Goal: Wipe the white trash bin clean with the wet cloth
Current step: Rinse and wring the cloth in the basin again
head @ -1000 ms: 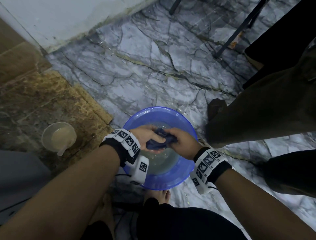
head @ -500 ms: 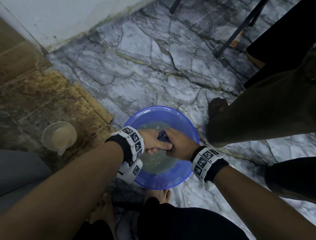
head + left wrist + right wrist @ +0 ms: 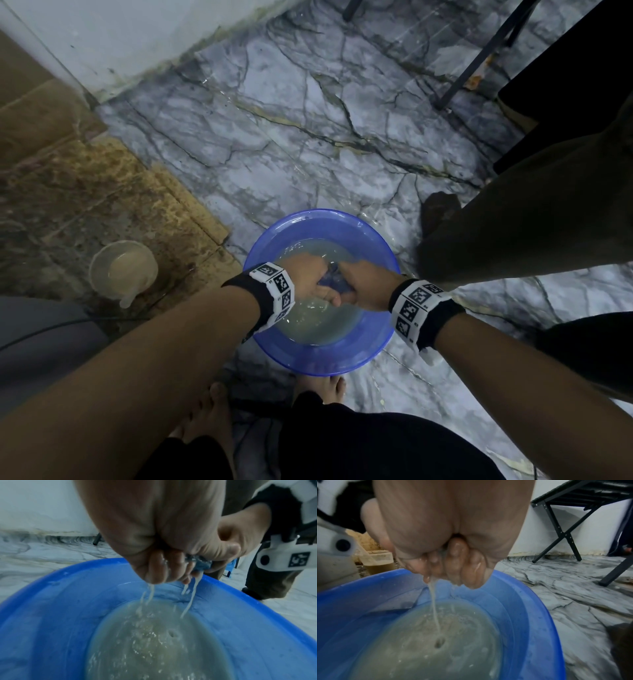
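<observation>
**Cloth wrung over the basin**

Both hands — left hand [image 3: 308, 275] and right hand [image 3: 364, 286] — clench the blue cloth [image 3: 199, 563] between them above the blue basin [image 3: 373, 353]; murky water [image 3: 426, 642] streams down. Farther left stands a plastic cup [image 3: 123, 270].

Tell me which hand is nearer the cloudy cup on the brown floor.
Left. The left hand is over the blue basin on the side toward the cup; the right hand is on the far side, both gripping the cloth.
</observation>
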The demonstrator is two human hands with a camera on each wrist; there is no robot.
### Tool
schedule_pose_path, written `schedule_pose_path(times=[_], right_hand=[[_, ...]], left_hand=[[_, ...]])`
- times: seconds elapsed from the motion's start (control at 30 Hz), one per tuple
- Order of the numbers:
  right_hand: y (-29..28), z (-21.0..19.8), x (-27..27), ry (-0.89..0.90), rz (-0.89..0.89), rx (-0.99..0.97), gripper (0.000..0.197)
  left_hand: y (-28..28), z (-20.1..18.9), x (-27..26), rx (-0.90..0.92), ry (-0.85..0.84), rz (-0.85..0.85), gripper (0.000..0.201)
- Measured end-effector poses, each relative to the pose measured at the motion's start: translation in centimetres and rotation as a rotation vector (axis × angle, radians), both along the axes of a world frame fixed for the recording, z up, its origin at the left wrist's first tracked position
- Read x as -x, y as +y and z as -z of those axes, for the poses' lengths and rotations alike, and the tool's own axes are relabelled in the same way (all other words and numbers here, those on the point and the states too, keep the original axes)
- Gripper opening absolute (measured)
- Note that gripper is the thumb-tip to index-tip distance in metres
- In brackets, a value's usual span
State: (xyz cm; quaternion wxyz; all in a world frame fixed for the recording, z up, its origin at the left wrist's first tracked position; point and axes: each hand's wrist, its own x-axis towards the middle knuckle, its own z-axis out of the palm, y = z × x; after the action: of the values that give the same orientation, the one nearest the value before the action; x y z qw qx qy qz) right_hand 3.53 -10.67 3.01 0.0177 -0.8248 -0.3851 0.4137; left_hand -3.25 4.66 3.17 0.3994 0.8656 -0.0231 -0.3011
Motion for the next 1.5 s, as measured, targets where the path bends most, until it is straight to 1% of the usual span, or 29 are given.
schedule_pose_path(times=[0.03, 0.1, 0.13, 0.2, 0.27, 0.3, 0.37, 0.4, 0.43, 0.53, 0.7, 0.73, 0.8, 0.83, 0.87, 0.93, 1.03, 1.1, 1.13, 1.2, 1.23, 1.33, 1.4, 1.47, 1.5], right_hand=[[0.0, 0.0, -0.1, 0.014, 0.007, -0.006, 0.044], [0.1, -0.2, -0.2, 0.078, 0.050, -0.039, 0.040], [0.0, -0.3, -0.3, 0.117, 0.088, -0.068, 0.037], [-0.2, -0.5, -0.4, 0.139, 0.148, -0.112, 0.035], [-0.7, -0.5, -0.4, 0.118, 0.183, -0.154, 0.036], [-1.0, -0.4, -0.3, 0.106, 0.196, -0.196, 0.037], [-1.5, -0.6, 0.3, 0.090, 0.197, -0.293, 0.041], [-1.7, -0.6, 0.6, 0.088, 0.180, -0.330, 0.045], [-1.9, -0.7, 0.8, 0.082, 0.151, -0.355, 0.048], [-2.1, -0.6, 0.8, 0.012, 0.053, -0.304, 0.055], [-1.3, -0.3, 0.1, -0.123, -0.037, -0.137, 0.050], [-1.2, -0.3, 0.1, -0.142, -0.052, -0.105, 0.050], [-0.9, -0.4, 0.1, -0.164, -0.055, -0.062, 0.047], [-0.9, -0.5, 0.1, -0.164, -0.041, -0.059, 0.047], [-0.8, -0.6, 0.0, -0.159, -0.018, -0.062, 0.047], [-0.8, -0.6, -0.2, -0.145, 0.021, -0.082, 0.049], [-1.1, 0.1, -0.3, -0.117, 0.072, -0.155, 0.051], [-1.2, 0.3, -0.3, -0.078, 0.128, -0.202, 0.057], [-1.3, 0.6, -0.2, -0.049, 0.162, -0.224, 0.055], [-1.1, 0.2, 0.0, 0.031, 0.266, -0.271, 0.031], [-1.0, 0.0, 0.1, 0.054, 0.303, -0.296, 0.025], [-0.5, -0.8, 0.4, 0.120, 0.408, -0.363, 0.029], [-0.6, -0.7, 0.5, 0.200, 0.484, -0.424, 0.023], [-0.7, -0.6, 0.4, 0.280, 0.585, -0.502, 0.014], [-0.7, -0.5, 0.3, 0.294, 0.642, -0.531, 0.015]], left_hand=[[0.0, -0.2, -0.1, -0.049, -0.025, 0.039, 0.041], [0.2, -0.2, -0.2, -0.097, -0.051, 0.062, 0.044], [0.3, -0.1, -0.2, -0.077, -0.035, 0.037, 0.040], [0.8, 0.2, -0.1, 0.051, 0.007, -0.073, 0.026], [1.3, 0.3, -0.1, 0.157, 0.063, -0.189, 0.024], [1.6, 0.5, -0.2, 0.172, 0.085, -0.221, 0.029], [1.8, 0.6, -0.3, 0.148, 0.149, -0.212, 0.056], [1.8, 0.6, -0.3, 0.152, 0.172, -0.200, 0.060], [1.8, 0.5, -0.2, 0.166, 0.175, -0.191, 0.057], [1.7, 0.9, 0.3, 0.215, 0.176, -0.224, 0.033], [1.4, 1.8, 0.8, 0.327, 0.133, -0.335, 0.012], [1.4, 1.9, 0.8, 0.344, 0.127, -0.350, 0.011], [1.5, 2.1, 0.7, 0.356, 0.111, -0.378, 0.024], [1.6, 2.2, 0.7, 0.344, 0.098, -0.377, 0.030], [1.7, 2.1, 0.7, 0.328, 0.090, -0.372, 0.033], [1.8, 1.7, 0.6, 0.331, 0.075, -0.387, 0.022], [1.6, 1.4, 0.6, 0.376, 0.047, -0.427, 0.031], [1.5, 1.3, 0.7, 0.414, 0.041, -0.458, 0.027], [1.5, 1.3, 0.7, 0.437, 0.040, -0.472, 0.023], [1.5, 1.2, 0.7, 0.473, 0.040, -0.492, 0.017], [1.5, 1.2, 0.7, 0.483, 0.031, -0.502, 0.015], [1.3, 1.1, 0.6, 0.480, -0.003, -0.535, 0.015], [1.1, 1.1, 0.5, 0.500, -0.008, -0.579, 0.014], [0.9, 0.9, 0.3, 0.552, 0.016, -0.643, 0.020], [0.8, 0.6, 0.2, 0.577, 0.028, -0.673, 0.022]])
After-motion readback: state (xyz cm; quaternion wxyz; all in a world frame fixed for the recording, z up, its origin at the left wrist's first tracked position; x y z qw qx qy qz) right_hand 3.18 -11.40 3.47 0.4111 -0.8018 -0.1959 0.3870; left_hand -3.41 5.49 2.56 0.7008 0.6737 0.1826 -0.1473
